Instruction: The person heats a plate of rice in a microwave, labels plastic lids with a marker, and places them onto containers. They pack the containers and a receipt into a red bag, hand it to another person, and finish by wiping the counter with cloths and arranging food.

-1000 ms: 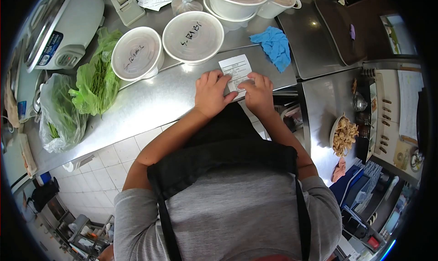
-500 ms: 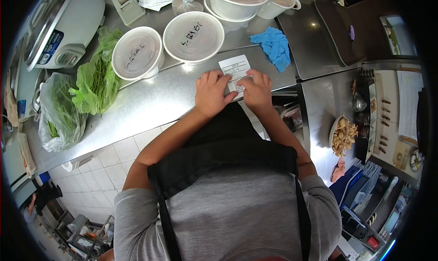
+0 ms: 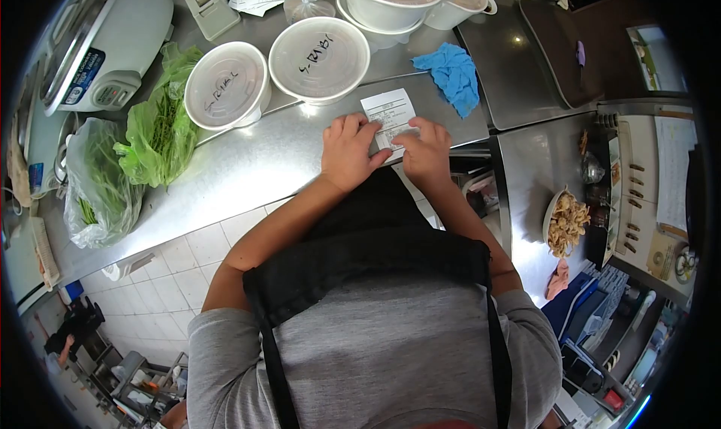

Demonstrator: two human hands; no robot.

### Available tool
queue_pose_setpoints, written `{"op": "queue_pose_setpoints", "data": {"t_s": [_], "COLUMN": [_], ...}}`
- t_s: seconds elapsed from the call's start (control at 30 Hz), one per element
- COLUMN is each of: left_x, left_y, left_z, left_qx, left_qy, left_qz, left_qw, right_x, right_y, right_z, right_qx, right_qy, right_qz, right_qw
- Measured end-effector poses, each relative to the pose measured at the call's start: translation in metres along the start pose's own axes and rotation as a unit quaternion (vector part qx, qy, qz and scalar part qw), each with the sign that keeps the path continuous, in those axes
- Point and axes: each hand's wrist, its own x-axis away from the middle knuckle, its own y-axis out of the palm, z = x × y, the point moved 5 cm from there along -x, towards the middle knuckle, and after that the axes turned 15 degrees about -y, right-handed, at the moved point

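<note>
1. The receipt (image 3: 387, 111) lies flat on the steel table (image 3: 248, 162). Its far half shows beyond the fingertips of both hands and its near half is under them.
2. The fingers (image 3: 347, 126) of the left hand (image 3: 345, 155) lie close together and flat on the receipt's near left part, with the thumb stretched along its near edge.
3. The fingers (image 3: 429, 129) of the right hand (image 3: 426, 155) are bent, with their tips on the receipt's near right part. I cannot tell whether they pinch a fold or only press.
4. The hands sit side by side, almost touching, with a strip of paper showing between them.
5. The table's near edge runs just under the wrists, so the receipt sits close to that edge. Just right of the right hand the table ends at a seam with a second steel surface.
6. Left of the left hand is a long bare stretch of steel. Just beyond the receipt a raised step crosses the table.
7. Beyond the fingers stand 2 lidded white tubs with handwriting, 1 (image 3: 318, 48) straight ahead and 1 (image 3: 225, 86) to the left.
8. 1 blue cloth (image 3: 455, 75) lies just beyond and right of the right-hand fingers, near the receipt's far corner but apart from it.
9. Well left of the left hand lie 2 bags of greens (image 3: 154, 129), touching each other.
</note>
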Motion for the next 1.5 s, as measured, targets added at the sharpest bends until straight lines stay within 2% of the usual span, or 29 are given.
{"op": "queue_pose_setpoints", "data": {"t_s": [0.7, 1.13, 1.27, 1.37, 1.43, 1.5], "left_x": [0.0, -0.001, -0.012, -0.017, -0.018, -0.016], "left_y": [0.0, 0.003, 0.005, 0.003, 0.007, 0.007], "left_z": [0.0, -0.003, -0.006, -0.001, -0.004, -0.007], "left_qx": [-0.003, -0.012, -0.036, -0.066, -0.039, -0.028], "left_qy": [0.0, 0.013, -0.058, -0.1, -0.07, -0.025], "left_qz": [0.001, 0.012, 0.042, 0.029, 0.022, 0.014], "left_qw": [1.0, 1.0, 0.997, 0.992, 0.997, 0.999], "right_x": [-0.007, 0.003, 0.008, 0.007, 0.005, -0.007], "right_y": [-0.001, -0.01, 0.0, 0.001, 0.0, -0.008], "right_z": [0.004, -0.004, -0.001, -0.001, 0.001, -0.001], "right_qx": [-0.007, 0.006, -0.008, -0.018, -0.031, -0.089], "right_qy": [0.029, 0.002, 0.003, 0.004, 0.005, -0.016], "right_qz": [-0.004, 0.0, -0.009, -0.019, -0.037, -0.011], "right_qw": [1.0, 1.0, 1.0, 1.0, 0.999, 0.996]}}
